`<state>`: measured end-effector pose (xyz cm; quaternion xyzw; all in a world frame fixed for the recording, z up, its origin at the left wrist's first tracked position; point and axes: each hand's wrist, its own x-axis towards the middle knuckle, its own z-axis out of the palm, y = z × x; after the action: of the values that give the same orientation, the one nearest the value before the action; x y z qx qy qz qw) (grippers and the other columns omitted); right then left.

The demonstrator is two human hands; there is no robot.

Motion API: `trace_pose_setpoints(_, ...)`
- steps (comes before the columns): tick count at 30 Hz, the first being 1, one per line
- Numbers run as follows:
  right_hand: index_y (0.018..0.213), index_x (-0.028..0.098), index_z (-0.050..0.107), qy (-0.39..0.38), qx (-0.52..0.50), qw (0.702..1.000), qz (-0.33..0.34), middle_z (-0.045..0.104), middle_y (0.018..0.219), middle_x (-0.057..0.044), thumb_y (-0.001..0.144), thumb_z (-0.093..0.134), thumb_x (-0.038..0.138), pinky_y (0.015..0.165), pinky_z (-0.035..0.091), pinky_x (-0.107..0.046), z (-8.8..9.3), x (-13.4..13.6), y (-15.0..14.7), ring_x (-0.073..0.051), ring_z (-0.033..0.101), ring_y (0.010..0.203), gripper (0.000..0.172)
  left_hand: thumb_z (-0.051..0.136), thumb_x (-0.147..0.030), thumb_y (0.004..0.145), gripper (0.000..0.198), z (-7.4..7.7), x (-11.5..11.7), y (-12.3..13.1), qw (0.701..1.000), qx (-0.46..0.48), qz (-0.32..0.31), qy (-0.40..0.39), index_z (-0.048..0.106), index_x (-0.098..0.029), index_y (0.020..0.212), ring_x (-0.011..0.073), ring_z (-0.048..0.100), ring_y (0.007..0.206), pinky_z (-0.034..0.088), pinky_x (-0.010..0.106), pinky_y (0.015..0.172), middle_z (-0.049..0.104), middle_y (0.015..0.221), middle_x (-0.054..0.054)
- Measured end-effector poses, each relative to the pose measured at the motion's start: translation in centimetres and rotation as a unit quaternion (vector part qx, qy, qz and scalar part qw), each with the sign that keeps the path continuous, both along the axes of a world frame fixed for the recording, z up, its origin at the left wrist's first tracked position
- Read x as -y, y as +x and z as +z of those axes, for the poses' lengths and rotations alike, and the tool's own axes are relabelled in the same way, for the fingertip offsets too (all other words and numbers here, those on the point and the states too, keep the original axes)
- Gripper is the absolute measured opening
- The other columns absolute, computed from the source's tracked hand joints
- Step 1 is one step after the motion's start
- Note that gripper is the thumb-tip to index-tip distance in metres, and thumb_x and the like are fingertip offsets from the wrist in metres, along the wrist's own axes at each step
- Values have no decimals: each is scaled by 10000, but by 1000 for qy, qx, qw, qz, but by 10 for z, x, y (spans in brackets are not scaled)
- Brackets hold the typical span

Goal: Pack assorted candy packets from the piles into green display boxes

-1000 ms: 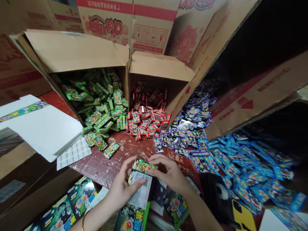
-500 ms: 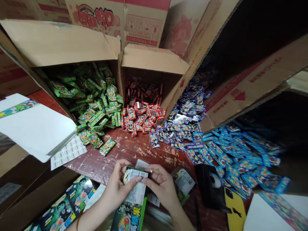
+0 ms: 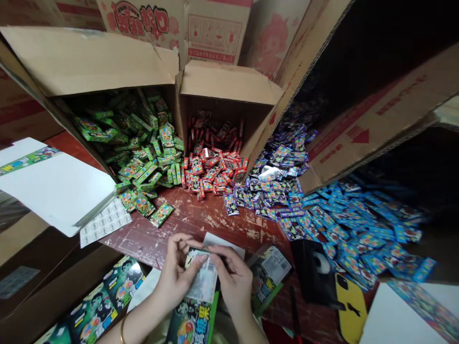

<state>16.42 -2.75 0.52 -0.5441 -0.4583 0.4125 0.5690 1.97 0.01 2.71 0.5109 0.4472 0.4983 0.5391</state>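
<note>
Both my hands grip the top edge of a dark green printed candy package (image 3: 190,321) in front of me. A white label (image 3: 203,285) with small print covers its upper part. My left hand (image 3: 175,267) closes on the left upper corner, its thumb on the front. My right hand (image 3: 234,277) pinches the right upper corner, the fingertips of both hands nearly meeting. A white sheet (image 3: 227,244) lies partly hidden behind the hands. Right of my right hand, a similar labelled package (image 3: 267,279) lies on the table.
Open cartons spill small green boxes (image 3: 143,167), red boxes (image 3: 211,172), purple packets (image 3: 272,191) and blue packets (image 3: 358,229) onto the worn red table (image 3: 201,215). White card stacks (image 3: 60,186) and a sticker sheet (image 3: 105,222) sit left; a yellow phone-like object (image 3: 351,306) lies right.
My fingers have shifted along the package's top edge, and my right hand has drawn in slightly leftward. More of the package on the right is uncovered. The view has moved slightly.
</note>
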Motion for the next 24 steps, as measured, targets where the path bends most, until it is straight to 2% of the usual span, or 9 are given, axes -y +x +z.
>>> trace_pose_setpoints(3, 788, 246, 732, -7, -30, 999, 43, 722, 874, -58, 781, 723, 267, 790, 553, -353, 8, -1, 10, -218, 677, 840, 24, 632, -309, 834, 102, 13, 1, -3, 996, -75, -49, 10, 634, -207, 837, 171, 595, 751, 464, 255, 675, 601, 774, 24)
trace_pose_setpoints(5, 800, 253, 741, -28, -56, 995, 77, 723, 902, -59, 757, 746, 265, 791, 558, -355, 15, 1, 18, -222, 678, 855, 44, 611, -313, 848, 136, 19, 2, -4, 992, -105, -76, 7, 665, -202, 791, 171, 590, 739, 456, 250, 650, 591, 765, 29)
trace_pose_setpoints(8, 872, 260, 757, -80, -77, 987, 116, 724, 989, -77, 747, 756, 291, 824, 550, -371, 24, 7, 28, -245, 676, 922, 129, 658, -317, 809, 140, 22, 5, -1, 994, -82, -70, -25, 679, -209, 896, 190, 621, 782, 478, 258, 677, 636, 830, 43)
trace_pose_setpoints(10, 913, 256, 760, -124, -95, 981, 117, 734, 984, -86, 729, 771, 324, 808, 548, -371, 27, 8, 32, -251, 683, 898, 196, 671, -333, 796, 190, 22, 5, 2, 996, -56, -49, -56, 670, -202, 934, 193, 635, 770, 490, 258, 669, 670, 838, 49)
trace_pose_setpoints(13, 888, 230, 764, -173, -137, 971, 92, 752, 884, -84, 708, 782, 378, 746, 543, -348, 28, 4, 36, -245, 689, 820, 233, 640, -379, 816, 207, 23, 2, 6, 995, -47, -22, -83, 657, -180, 873, 171, 614, 678, 473, 236, 590, 677, 756, 37)
trace_pose_setpoints(15, 840, 210, 764, -186, -146, 968, 87, 752, 837, -83, 725, 761, 408, 718, 533, -332, 27, -1, 38, -241, 686, 797, 230, 604, -403, 841, 250, 23, -2, 5, 994, -73, -37, -70, 638, -169, 760, 155, 580, 638, 444, 226, 558, 646, 706, 30)
trace_pose_setpoints(18, 814, 200, 759, -161, -96, 977, 98, 747, 839, -81, 772, 718, 404, 733, 520, -318, 28, -4, 39, -227, 676, 798, 212, 537, -380, 892, 290, 18, -3, 4, 993, -87, -73, -28, 602, -171, 702, 164, 589, 734, 454, 245, 660, 630, 769, 38)
trace_pose_setpoints(22, 761, 203, 731, -68, 10, 992, 106, 721, 871, -75, 825, 659, 351, 750, 515, -305, 34, -3, 35, -213, 662, 825, 177, 598, -324, 864, 125, 9, 7, 7, 994, -54, -89, -39, 593, -200, 867, 174, 611, 855, 473, 263, 775, 657, 883, 32)
trace_pose_setpoints(24, 776, 204, 719, -36, 55, 991, 118, 704, 878, -75, 849, 623, 325, 773, 513, -309, 32, -2, 31, -209, 654, 846, 171, 656, -333, 818, 180, 5, 11, 8, 993, -51, -89, -59, 569, -211, 918, 173, 622, 825, 493, 262, 745, 664, 866, 19)
